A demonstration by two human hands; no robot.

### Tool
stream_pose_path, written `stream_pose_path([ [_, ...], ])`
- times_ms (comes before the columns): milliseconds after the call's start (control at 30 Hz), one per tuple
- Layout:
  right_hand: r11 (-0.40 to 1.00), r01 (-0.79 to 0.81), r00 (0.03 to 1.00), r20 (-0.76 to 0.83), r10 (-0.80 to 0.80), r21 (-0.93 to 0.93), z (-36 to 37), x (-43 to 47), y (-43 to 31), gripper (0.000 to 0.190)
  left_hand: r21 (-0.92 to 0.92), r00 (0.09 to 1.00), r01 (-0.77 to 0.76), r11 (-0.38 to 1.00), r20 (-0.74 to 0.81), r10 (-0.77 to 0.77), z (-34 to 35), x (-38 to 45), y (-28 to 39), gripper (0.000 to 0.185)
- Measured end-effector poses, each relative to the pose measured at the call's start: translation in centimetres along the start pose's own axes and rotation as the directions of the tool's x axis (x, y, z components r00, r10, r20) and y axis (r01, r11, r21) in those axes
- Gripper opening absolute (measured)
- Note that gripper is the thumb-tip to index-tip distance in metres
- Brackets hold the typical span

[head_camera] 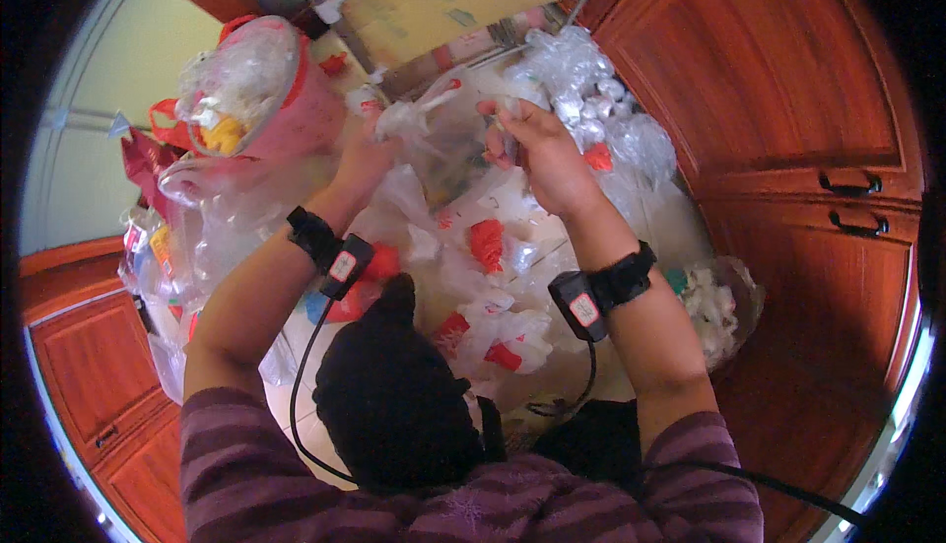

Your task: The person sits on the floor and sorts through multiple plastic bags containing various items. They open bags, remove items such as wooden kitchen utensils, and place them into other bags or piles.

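My left hand (373,150) grips a translucent white plastic bag (406,120), whose twisted end points up and to the right. My right hand (536,145) is raised to the right of it, fingers curled and thumb near the index finger. Something whitish shows at the thumb tip; whether it is plastic held there is unclear. Between and below the hands, thin plastic bags lie on the tiled floor, among them a red-printed piece (486,244) and a crumpled white bag with red print (502,329).
A pink bin (314,110) full of plastic stands at the upper left. Clear bags (236,199) bulge below it. Crumpled clear plastic (573,74) lies at the upper right, before wooden cabinet doors (768,77). A bag of whitish scraps (713,314) sits by my right forearm. Cables hang from both wrist devices.
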State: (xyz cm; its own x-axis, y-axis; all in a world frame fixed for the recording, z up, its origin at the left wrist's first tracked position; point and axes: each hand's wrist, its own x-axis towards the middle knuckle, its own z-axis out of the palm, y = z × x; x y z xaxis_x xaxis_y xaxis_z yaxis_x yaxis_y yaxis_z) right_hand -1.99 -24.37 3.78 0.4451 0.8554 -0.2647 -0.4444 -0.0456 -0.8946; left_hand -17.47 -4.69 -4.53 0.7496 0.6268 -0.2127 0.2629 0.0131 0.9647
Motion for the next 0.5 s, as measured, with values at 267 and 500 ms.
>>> stream_pose_path([
  [267, 0.995, 0.057, 0.989, -0.141, -0.045, 0.083, -0.5, 0.1, -2.6, 0.033, 0.539, 0.975, 0.194, 0.82, -0.196, -0.102, -12.9, -3.8, 3.8, 0.017],
  [500, 0.986, 0.078, 0.997, 0.004, -0.079, 0.147, 6.8, -1.8, -5.3, 0.044, -0.379, 0.975, 0.174, 0.909, 0.198, -0.105, -8.1, -6.9, 14.4, 0.017],
])
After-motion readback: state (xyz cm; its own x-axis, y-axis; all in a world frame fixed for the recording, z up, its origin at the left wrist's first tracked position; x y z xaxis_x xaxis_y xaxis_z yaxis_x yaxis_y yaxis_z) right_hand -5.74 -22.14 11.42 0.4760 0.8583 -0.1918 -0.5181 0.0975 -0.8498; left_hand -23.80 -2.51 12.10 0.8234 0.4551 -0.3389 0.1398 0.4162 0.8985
